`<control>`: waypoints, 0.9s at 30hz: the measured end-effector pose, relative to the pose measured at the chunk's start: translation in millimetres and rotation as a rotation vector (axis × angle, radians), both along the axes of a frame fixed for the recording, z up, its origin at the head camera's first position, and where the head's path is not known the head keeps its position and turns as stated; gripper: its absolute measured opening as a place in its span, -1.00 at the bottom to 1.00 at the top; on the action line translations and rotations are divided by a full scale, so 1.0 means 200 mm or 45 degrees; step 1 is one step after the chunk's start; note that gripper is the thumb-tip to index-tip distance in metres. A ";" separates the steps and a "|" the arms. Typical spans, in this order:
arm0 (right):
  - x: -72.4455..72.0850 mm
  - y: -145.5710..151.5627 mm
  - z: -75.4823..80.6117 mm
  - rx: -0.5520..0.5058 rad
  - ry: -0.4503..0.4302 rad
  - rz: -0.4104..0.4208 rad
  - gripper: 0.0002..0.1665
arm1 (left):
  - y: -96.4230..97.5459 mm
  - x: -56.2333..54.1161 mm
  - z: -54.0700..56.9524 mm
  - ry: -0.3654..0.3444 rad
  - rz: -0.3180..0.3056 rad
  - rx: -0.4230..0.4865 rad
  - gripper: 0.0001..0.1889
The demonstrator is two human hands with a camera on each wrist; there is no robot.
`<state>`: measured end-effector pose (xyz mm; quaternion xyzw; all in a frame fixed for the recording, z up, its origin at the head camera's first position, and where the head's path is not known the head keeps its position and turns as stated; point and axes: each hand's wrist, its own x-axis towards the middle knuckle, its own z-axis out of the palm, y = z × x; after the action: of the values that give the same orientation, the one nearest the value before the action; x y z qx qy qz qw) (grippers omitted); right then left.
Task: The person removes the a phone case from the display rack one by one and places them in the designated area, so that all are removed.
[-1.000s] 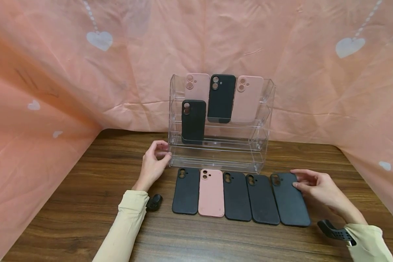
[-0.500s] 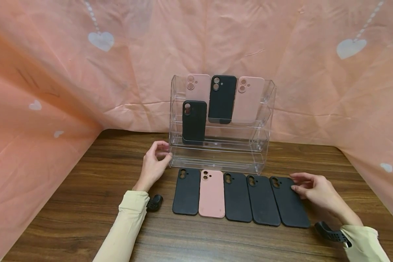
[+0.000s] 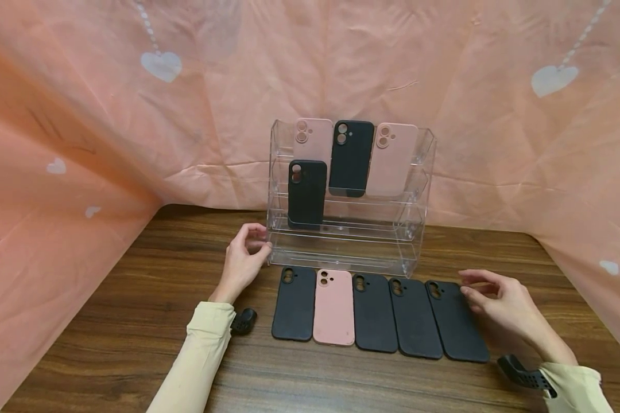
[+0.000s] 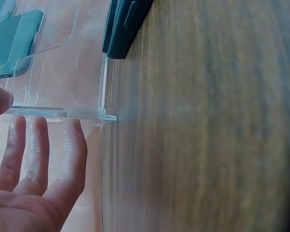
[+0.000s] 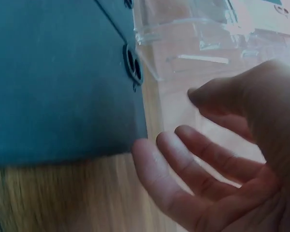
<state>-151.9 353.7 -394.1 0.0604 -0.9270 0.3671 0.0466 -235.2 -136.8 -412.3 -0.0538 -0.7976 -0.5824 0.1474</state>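
Observation:
A clear tiered acrylic display stand (image 3: 341,265) stands upright on the wooden table. My left hand (image 3: 240,265) touches its left side; in the left wrist view the slightly bent fingers (image 4: 72,150) have their tips at the outer panel. In front of the stand lies a row of phone cases: a black phone case (image 3: 294,304) at the left, a pink phone case (image 3: 333,310), then several black ones. My right hand (image 3: 508,304) is beside the upper right corner of the rightmost black phone case (image 3: 460,324), its fingers loosely bent with nothing between them.
The stand's top tier holds a pink case (image 3: 312,137), a black case (image 3: 351,160) and another pink case (image 3: 392,163). One black case (image 3: 307,195) leans on the tier below, at the left. Pink cloth (image 3: 227,115) encloses the table (image 3: 134,321).
The rightmost black phone case, earlier raised at its top end, has come down flat in line with the row. My right hand has let go of it. The left hand stays at the stand.

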 end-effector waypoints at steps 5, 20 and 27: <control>0.00 -0.04 0.02 -0.073 0.056 0.012 -0.50 | 0.00 0.00 0.01 0.018 0.005 -0.022 -0.67; -0.06 -0.23 0.12 -0.211 0.372 0.033 -0.55 | 0.00 0.00 0.00 0.005 0.012 -0.042 -0.67; -0.11 -0.33 0.13 -0.313 0.455 0.080 -0.56 | 0.00 0.00 -0.01 0.015 0.002 -0.031 -0.68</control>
<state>-173.4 286.8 -367.2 0.1471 -0.8499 0.4621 0.2059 -235.0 -137.8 -413.9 -0.0585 -0.8039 -0.5722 0.1518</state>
